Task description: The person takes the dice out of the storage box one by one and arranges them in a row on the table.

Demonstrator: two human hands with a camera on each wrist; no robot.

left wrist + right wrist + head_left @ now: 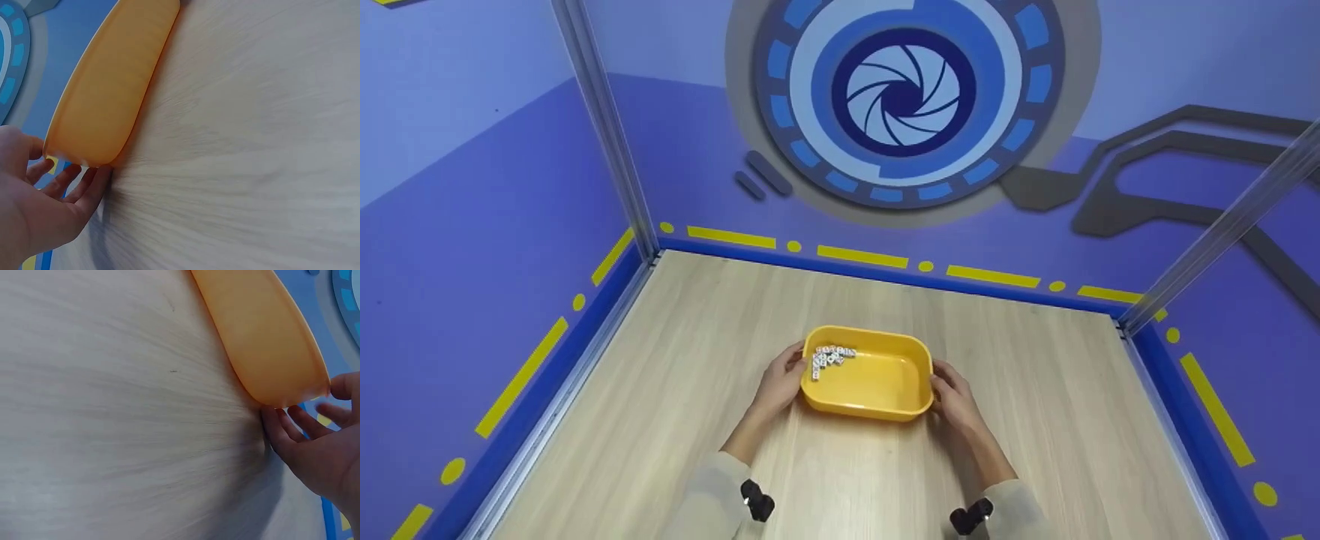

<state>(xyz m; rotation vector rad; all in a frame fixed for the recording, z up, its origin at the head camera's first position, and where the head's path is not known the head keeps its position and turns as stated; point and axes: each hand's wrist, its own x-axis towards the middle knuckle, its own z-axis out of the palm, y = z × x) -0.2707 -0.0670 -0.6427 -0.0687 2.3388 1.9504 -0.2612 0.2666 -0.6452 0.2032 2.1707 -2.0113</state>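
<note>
A yellow plastic basin [877,375] with rounded corners is in the middle of the head view. Several small white dice [829,356] with dark and reddish marks lie bunched at its left end, partly in a row along the wall. My left hand [781,381] grips the basin's left end, thumb at the rim and fingertips against the outer wall, as the left wrist view shows of the hand [50,197]. At the opposite end my right hand [956,397] holds it likewise; in the right wrist view, the thumb of that hand [320,444] touches the rim.
The basin is low over a light wood-grain table [720,330]. Blue printed panels [682,172] with yellow dashes enclose the back and both sides, joined by metal corner posts [611,127]. Each sleeve carries a small black device [757,501] near the wrist.
</note>
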